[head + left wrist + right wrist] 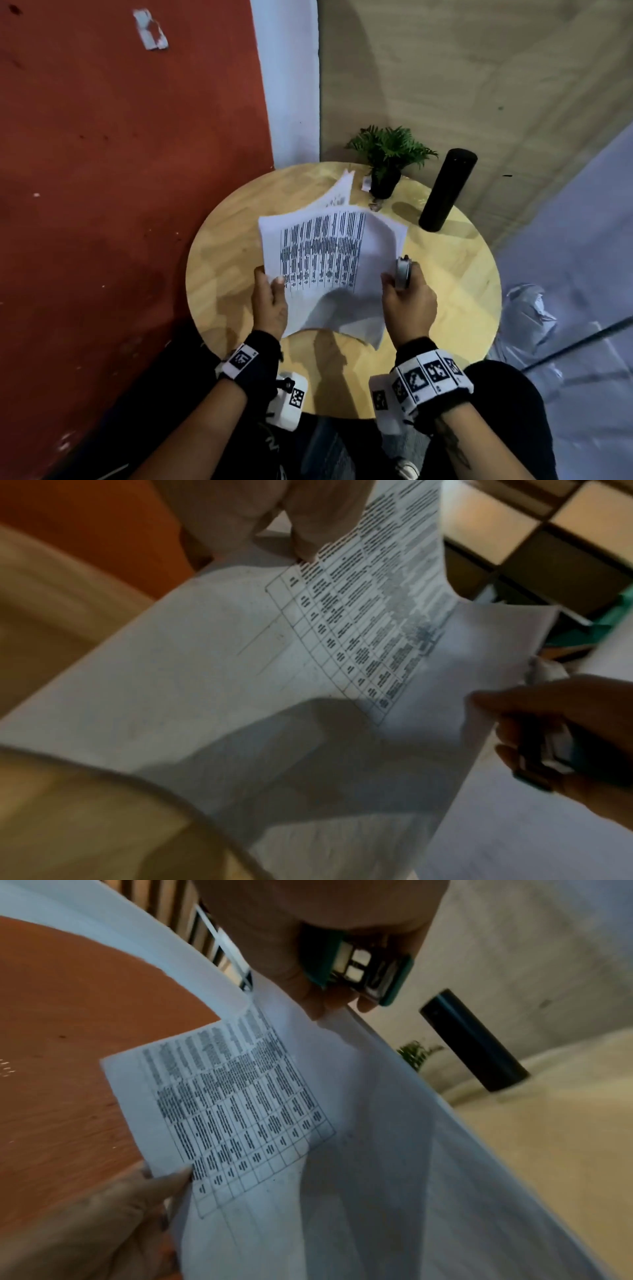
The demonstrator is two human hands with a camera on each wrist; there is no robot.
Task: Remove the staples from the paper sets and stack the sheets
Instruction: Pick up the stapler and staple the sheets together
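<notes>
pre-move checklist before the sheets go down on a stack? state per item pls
1. Left hand pinches the printed sheet: ok.
2. Right hand pinches the sheet's other edge: ok.
3. Staple remover secure in the right hand: ok.
4. Staple out of this set: cannot tell.
5. Other papers lie on the table beyond the held sheets: ok.
6. Black cylinder and plant apart from the papers: ok.
</notes>
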